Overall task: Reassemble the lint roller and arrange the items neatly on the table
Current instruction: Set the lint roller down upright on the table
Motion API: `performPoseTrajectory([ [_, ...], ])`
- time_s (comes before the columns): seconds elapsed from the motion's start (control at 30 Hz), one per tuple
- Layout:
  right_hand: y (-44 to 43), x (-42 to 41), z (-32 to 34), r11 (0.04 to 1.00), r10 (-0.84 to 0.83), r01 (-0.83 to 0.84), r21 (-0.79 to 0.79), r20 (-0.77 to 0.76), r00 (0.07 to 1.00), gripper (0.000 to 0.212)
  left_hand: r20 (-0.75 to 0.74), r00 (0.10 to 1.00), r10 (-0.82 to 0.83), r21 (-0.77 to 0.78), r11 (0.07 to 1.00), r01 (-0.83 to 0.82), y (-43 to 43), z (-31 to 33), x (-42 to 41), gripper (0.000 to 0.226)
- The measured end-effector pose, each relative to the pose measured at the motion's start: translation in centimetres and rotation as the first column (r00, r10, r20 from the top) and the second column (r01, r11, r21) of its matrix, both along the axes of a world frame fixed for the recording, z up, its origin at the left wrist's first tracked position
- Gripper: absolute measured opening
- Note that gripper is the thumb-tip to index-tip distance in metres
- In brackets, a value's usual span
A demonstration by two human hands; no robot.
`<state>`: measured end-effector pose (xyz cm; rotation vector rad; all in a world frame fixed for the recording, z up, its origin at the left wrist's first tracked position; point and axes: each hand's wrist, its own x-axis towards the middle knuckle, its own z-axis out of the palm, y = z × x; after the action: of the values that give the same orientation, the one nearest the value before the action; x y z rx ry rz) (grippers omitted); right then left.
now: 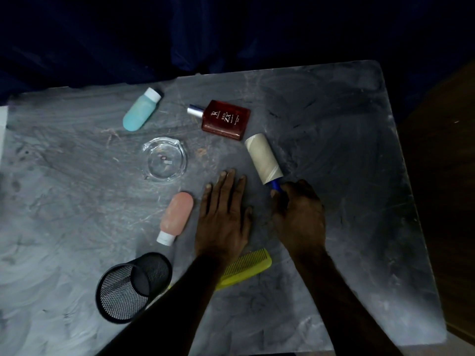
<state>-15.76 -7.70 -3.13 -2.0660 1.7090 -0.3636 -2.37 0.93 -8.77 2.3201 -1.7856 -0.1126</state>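
The lint roller (263, 157) lies on the grey table (347, 155), its beige cardboard roll pointing away from me and seated on a blue handle (275, 185). My right hand (299, 214) is closed around that handle, hiding most of it. My left hand (223, 217) rests flat on the table just left of the roller, fingers spread, holding nothing.
A red perfume bottle (224, 119) lies beyond the roller. A teal bottle (140, 109), a glass ashtray (164, 160) and a pink bottle (176, 217) lie to the left. A tipped black mesh cup (131, 287) and a yellow comb (246, 267) sit under my left forearm.
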Motion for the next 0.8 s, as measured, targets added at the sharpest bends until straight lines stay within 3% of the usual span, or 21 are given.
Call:
performPoseTrajectory([
  [0.3,-3.0,-4.3,0.1,0.971,-0.216,0.221,0.088,-0.057,0.975,0.031,-0.011,1.000,0.000,-0.029,1.000,0.000,0.0,0.2,-0.1,0.063],
  [0.63,-4.4,-10.9,0.7,0.907,-0.410,0.416,0.060,-0.087,0.908,0.029,-0.034,0.999,-0.005,-0.041,0.999,0.003,-0.1,0.2,-0.1,0.062],
  [0.8,-3.8,-13.4,1.2,0.847,-0.500,0.506,0.163,-0.076,0.863,0.040,-0.056,0.998,-0.005,-0.049,0.999,0.002,0.0,0.1,-0.1,0.062],
])
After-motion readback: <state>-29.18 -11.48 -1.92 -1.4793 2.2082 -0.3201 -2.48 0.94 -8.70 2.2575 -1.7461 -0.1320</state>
